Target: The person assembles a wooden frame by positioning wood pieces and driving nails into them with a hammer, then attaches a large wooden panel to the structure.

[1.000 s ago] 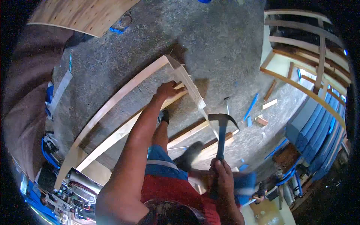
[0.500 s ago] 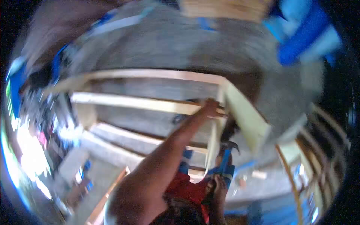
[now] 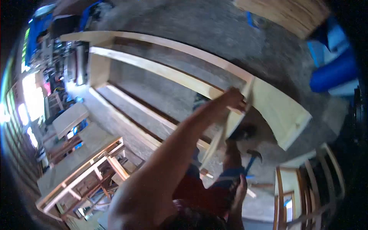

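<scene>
My left hand (image 3: 234,100) is closed round the end of a long pale rail of the wooden frame (image 3: 161,70), close to its right end board (image 3: 281,107). At the lower right, my right hand (image 3: 239,191) grips a hammer (image 3: 251,161) with a blue handle; its dark claw head points up and away from me. My legs are beside the frame's right end, with one foot (image 3: 245,131) near the board. The hammer does not touch the frame.
Unfinished wooden furniture (image 3: 90,172) stands at the lower left. More wooden frames (image 3: 310,184) are at the lower right. A wood panel (image 3: 287,13) and a blue roll (image 3: 333,73) lie at the upper right. Bright openings and clutter line the left side.
The view has turned, so the frame now slopes down to the right. My left hand remains on the rail end. My right hand and the hammer appear further right, apart from my leg.
</scene>
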A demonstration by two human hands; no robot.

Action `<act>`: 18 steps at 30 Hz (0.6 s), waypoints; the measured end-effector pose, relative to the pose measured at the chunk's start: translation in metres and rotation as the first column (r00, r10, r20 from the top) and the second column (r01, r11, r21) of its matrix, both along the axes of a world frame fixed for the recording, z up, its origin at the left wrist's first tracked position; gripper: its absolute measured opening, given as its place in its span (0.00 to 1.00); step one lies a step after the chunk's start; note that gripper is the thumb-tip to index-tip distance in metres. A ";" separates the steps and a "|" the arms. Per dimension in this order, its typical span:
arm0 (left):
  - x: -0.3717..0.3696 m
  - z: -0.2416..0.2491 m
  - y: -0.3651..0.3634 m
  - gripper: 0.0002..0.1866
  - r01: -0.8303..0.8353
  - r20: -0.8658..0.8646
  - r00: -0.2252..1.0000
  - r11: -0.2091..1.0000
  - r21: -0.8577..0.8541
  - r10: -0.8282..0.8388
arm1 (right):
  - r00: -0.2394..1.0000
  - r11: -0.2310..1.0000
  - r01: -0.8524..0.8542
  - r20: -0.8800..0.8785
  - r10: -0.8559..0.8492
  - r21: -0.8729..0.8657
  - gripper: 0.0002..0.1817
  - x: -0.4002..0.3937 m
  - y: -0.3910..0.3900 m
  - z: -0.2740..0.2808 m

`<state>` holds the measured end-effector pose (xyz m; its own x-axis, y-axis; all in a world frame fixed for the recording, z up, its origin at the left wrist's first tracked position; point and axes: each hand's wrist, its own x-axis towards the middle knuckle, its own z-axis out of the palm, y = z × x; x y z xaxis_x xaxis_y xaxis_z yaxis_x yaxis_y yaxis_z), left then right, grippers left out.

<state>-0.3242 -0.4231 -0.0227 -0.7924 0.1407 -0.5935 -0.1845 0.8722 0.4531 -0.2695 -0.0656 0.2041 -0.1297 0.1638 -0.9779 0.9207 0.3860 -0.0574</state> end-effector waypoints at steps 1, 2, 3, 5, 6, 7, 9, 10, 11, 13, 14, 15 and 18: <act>0.004 -0.005 -0.001 0.41 -0.064 -0.072 0.995 0.989 0.130 0.074 | 0.999 0.995 0.044 0.033 -0.041 -0.090 0.15 0.002 0.008 -0.010; 0.001 0.009 -0.001 0.39 -0.055 -0.049 0.997 0.997 0.057 0.058 | 0.982 0.995 -0.101 -0.160 0.097 -0.014 0.17 0.021 0.030 -0.041; 0.000 0.003 -0.003 0.38 -0.048 -0.032 0.998 0.988 0.144 0.053 | 0.953 0.972 -0.231 -0.209 0.217 -0.042 0.20 0.011 0.010 -0.040; 0.000 0.004 -0.007 0.38 -0.020 0.063 0.998 0.995 0.102 0.014 | 0.998 0.997 0.066 -0.007 -0.067 -0.029 0.28 -0.002 -0.019 -0.036; -0.002 0.006 -0.004 0.40 -0.052 0.083 0.996 0.994 0.100 0.044 | 0.990 0.988 0.134 0.051 -0.130 -0.074 0.30 -0.017 -0.038 -0.034; -0.002 0.011 -0.003 0.40 -0.054 0.118 0.992 0.994 0.100 0.042 | 0.991 0.981 0.132 -0.005 -0.134 -0.143 0.30 -0.022 -0.047 -0.044; -0.013 0.033 -0.006 0.40 -0.033 0.179 0.984 0.995 0.099 0.015 | 0.945 0.926 0.276 -0.105 -0.310 -0.256 0.29 -0.024 -0.060 -0.080; -0.019 0.044 -0.006 0.40 -0.026 0.236 0.972 0.995 0.099 0.002 | 0.916 0.881 0.327 -0.116 -0.385 -0.341 0.26 -0.025 -0.071 -0.088; -0.021 0.044 -0.006 0.40 -0.002 0.230 0.973 0.995 0.104 -0.022 | 0.878 0.843 0.417 -0.087 -0.470 -0.340 0.25 -0.027 -0.085 -0.095; -0.019 0.041 -0.005 0.40 -0.011 0.193 0.981 0.993 0.116 -0.011 | 0.906 0.858 0.371 -0.067 -0.419 -0.354 0.25 -0.014 -0.091 -0.120; -0.019 0.040 -0.005 0.40 0.003 0.184 0.983 0.993 0.119 -0.025 | 0.921 0.865 0.355 -0.025 -0.388 -0.356 0.25 -0.007 -0.093 -0.129; -0.021 0.035 -0.004 0.39 0.023 0.216 0.975 0.993 0.118 -0.049 | 0.949 0.900 0.291 -0.022 -0.315 -0.325 0.26 -0.002 -0.100 -0.129; -0.018 0.037 -0.003 0.36 0.038 0.118 0.992 0.990 0.135 -0.054 | 0.967 0.940 0.221 -0.065 -0.246 -0.259 0.26 0.005 -0.122 -0.119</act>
<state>-0.3423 -0.4266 0.0141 -0.7067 0.2591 -0.6583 -0.2064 0.8146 0.5421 -0.2649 -0.1880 0.0852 -0.2115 -0.0451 -0.9763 0.9687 0.1231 -0.2155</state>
